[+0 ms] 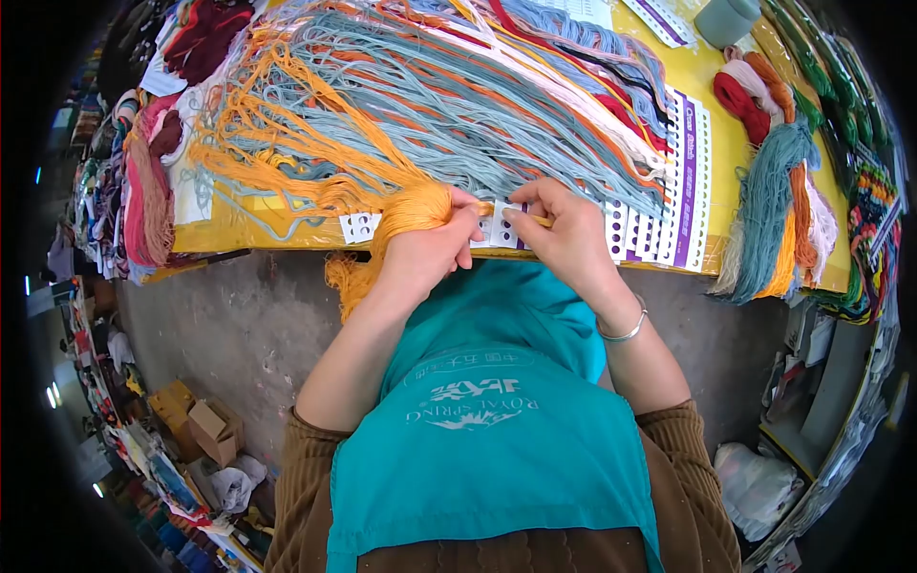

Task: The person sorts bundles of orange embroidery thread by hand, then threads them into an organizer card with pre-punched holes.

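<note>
L hand (pixel 441 244) curled round thick orange-yellow embroidery floss (pixel 413 212); R hand (pixel 565 229) pinched narrow at hole-punched card (pixel 495 231), exact grip unclear. Floss bunched, loose strands spread up L.

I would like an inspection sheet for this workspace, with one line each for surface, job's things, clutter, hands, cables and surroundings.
Surface: yellow table, mostly covered.
Job's things: orange thread, bunched at the left hand; white punched card at the table's near edge.
Clutter: blue-grey threads spread in long strands; purple-printed card; grey container.
Hands: left grip closed on the orange thread; right hand at the white punched card, exact hold unclear.
Cables: nothing seen.
Surroundings: grey floor, cardboard boxes, plastic bag.
</note>
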`<state>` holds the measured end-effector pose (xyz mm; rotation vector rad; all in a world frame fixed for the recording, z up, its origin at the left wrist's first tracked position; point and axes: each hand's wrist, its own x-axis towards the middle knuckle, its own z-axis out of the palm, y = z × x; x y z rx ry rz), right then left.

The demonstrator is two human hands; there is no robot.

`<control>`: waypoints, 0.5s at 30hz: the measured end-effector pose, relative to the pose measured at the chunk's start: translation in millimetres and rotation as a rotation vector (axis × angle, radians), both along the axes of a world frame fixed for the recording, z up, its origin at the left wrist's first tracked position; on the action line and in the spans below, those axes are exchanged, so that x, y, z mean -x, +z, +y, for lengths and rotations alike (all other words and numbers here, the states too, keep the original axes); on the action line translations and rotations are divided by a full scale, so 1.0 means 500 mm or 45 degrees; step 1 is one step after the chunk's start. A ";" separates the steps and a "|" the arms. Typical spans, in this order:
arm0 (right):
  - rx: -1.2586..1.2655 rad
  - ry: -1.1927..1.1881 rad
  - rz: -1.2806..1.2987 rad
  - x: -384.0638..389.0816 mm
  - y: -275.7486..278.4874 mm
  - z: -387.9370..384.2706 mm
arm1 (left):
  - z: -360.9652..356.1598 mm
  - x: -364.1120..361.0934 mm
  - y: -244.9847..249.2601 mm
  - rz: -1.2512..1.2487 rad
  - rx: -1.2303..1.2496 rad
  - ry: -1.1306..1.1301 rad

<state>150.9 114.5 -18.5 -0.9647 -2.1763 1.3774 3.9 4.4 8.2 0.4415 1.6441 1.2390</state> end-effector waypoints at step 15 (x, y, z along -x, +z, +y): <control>0.389 0.031 0.167 0.009 0.005 0.016 | 0.028 -0.015 0.000 0.160 -0.023 -0.415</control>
